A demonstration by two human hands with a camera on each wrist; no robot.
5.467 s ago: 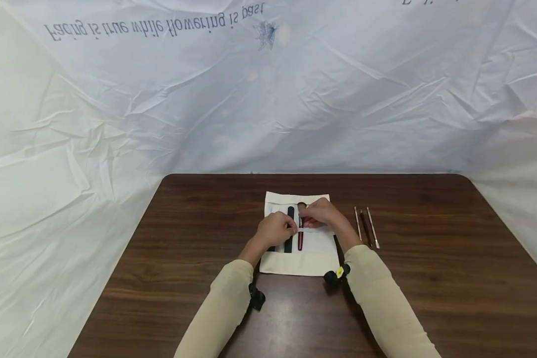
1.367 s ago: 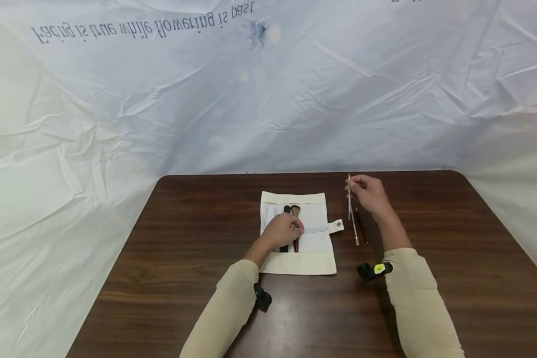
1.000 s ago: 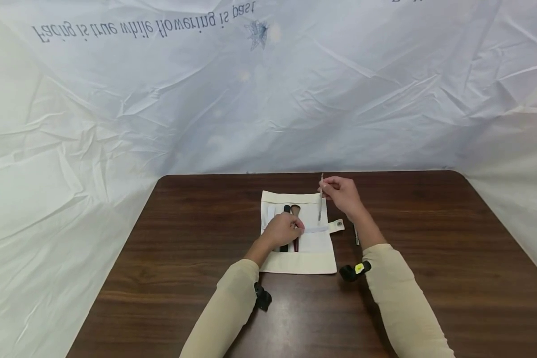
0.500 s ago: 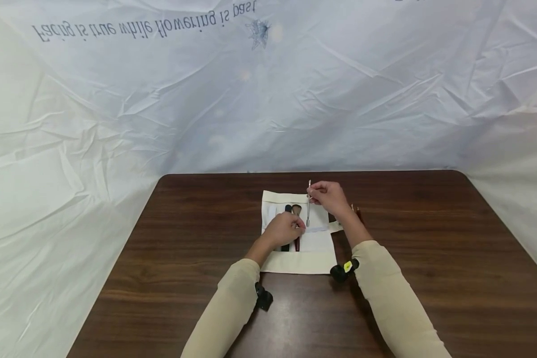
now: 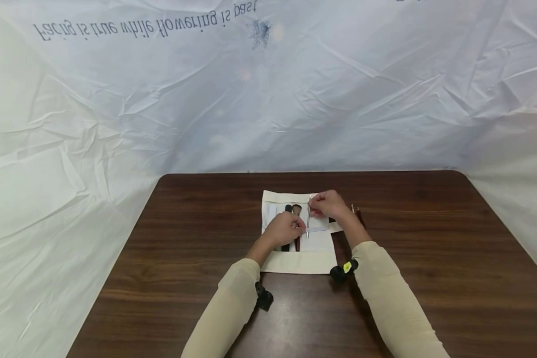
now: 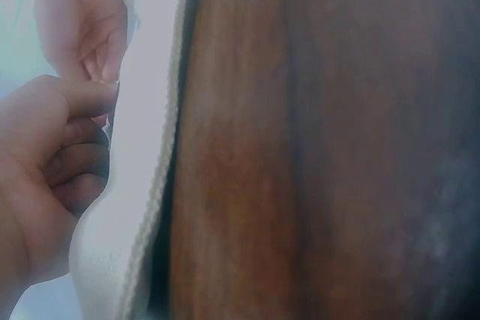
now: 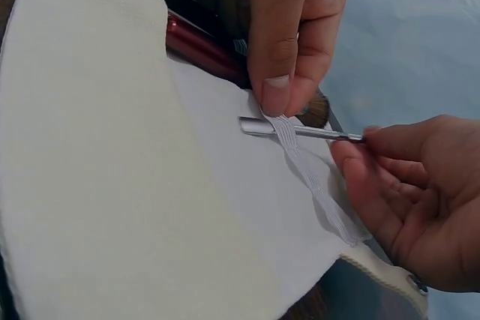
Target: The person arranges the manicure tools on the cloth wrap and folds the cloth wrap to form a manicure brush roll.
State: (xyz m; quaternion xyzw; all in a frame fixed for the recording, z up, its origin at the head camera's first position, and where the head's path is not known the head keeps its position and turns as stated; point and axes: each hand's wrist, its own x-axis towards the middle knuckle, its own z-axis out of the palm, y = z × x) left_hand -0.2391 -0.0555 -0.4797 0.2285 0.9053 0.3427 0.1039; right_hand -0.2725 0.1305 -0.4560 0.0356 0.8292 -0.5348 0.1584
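A cream fabric roll-up pouch (image 5: 300,263) lies unrolled on the table. My left hand (image 5: 284,229) pinches its white elastic band (image 7: 311,174) between thumb and forefinger, lifting it a little. With thumb and fingertips my right hand (image 5: 328,205) grips a slim silver cuticle pusher (image 7: 315,133). Its flat end passes under the band and shows on the near side. Left of it, a makeup brush (image 5: 297,209) with a red handle (image 7: 202,46) lies in the pouch, partly behind my left hand. Beside that brush is a flat black bar (image 5: 288,208) with a rounded top.
Right of the pouch lie a thin silver stick (image 5: 352,209) and a dark brown stick (image 5: 360,218), mostly hidden by my right forearm. A snap strap (image 5: 335,227) juts from the pouch's right side. White sheeting (image 5: 268,124) hangs behind the brown table (image 5: 197,223).
My right hand has brought the cuticle pusher leftward from beside the pouch, then lowered it, and its end has slid under the elastic band. My left hand has stayed at the band.
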